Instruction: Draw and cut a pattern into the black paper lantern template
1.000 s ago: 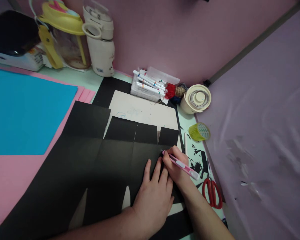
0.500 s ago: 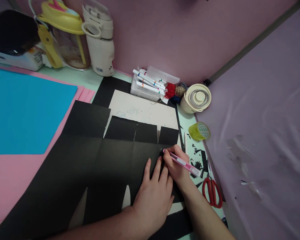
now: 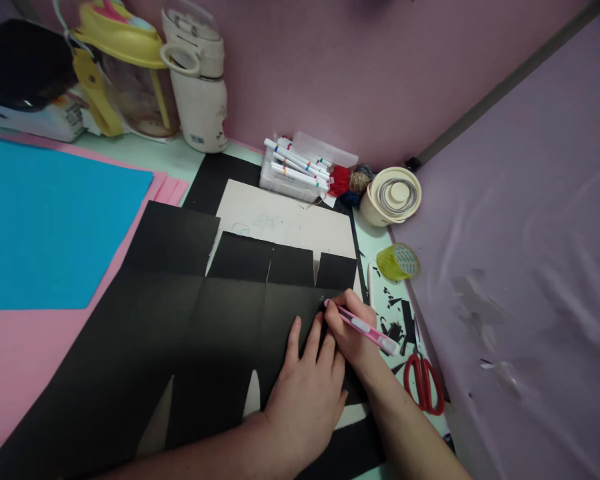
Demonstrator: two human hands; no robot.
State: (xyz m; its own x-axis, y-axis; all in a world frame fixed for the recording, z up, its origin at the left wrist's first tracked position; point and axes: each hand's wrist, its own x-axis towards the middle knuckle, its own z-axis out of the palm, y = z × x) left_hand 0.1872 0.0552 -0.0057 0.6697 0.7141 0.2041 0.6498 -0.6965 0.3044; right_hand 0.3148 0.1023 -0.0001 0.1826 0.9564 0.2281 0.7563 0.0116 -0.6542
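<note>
My left hand (image 3: 305, 387) lies flat with fingers spread on a large sheet of black card (image 3: 230, 327). The card has fold lines and slits that form flaps along its far edge, plus narrow openings near me. My right hand (image 3: 353, 327) is closed round a slim pink craft knife (image 3: 363, 325) with a pale end. The knife's tip meets the card just below the rightmost flap; the blade itself is hard to make out. Beneath the card lies a white board (image 3: 290, 213) with faint blue drawing on it.
Red-handled scissors (image 3: 424, 383), black paper scraps (image 3: 394, 303) and a roll of yellow-green tape (image 3: 397, 261) lie at the right. Behind stand a box of markers (image 3: 295, 173), a cream pot (image 3: 391, 197) and a white bottle (image 3: 200, 100). Blue sheets (image 3: 55, 227) lie left.
Both hands and the knife stay almost where they were on the card. The whole view has shifted very slightly.
</note>
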